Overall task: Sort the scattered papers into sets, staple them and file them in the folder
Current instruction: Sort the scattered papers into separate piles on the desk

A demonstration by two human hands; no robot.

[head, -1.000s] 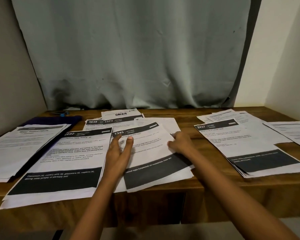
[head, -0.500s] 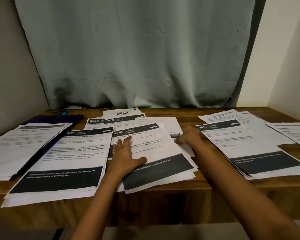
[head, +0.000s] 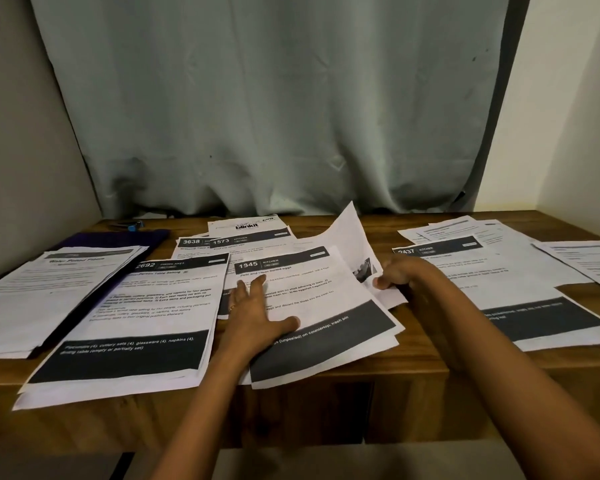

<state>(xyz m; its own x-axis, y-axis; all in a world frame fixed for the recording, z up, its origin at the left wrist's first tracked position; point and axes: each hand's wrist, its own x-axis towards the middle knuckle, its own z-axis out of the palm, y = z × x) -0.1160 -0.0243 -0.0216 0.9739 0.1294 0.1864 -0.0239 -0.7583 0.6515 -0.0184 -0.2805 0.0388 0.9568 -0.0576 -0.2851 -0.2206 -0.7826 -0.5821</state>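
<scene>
item: 1345 sheet [head: 312,289], headed "kitchen", top of the middle pile on the wooden table [head: 430,372]; long axis runs away from me, leaning a little to the right; near end overhangs the table edge

item: my left hand [head: 257,317], flat on the 1345 sheet's left half, fingers spread, thumb out to the right, pressing it down

item: my right hand [head: 400,275], fingers curled, pinching the right edge of the lifted sheet [head: 347,237]; that sheet comes out from under the 1345 sheet, its far corner curled up off the table

relation that counts: the lifted sheet lies right of my left hand and touches my right, so i judge the right hand draws it out sideways while the left pins the pile

item: 2692 pile [head: 146,306], just left of my left hand; 2437 pile [head: 534,306], just right of my right hand

item: purple folder [head: 118,237], far left, part under papers, nearer my left hand
</scene>
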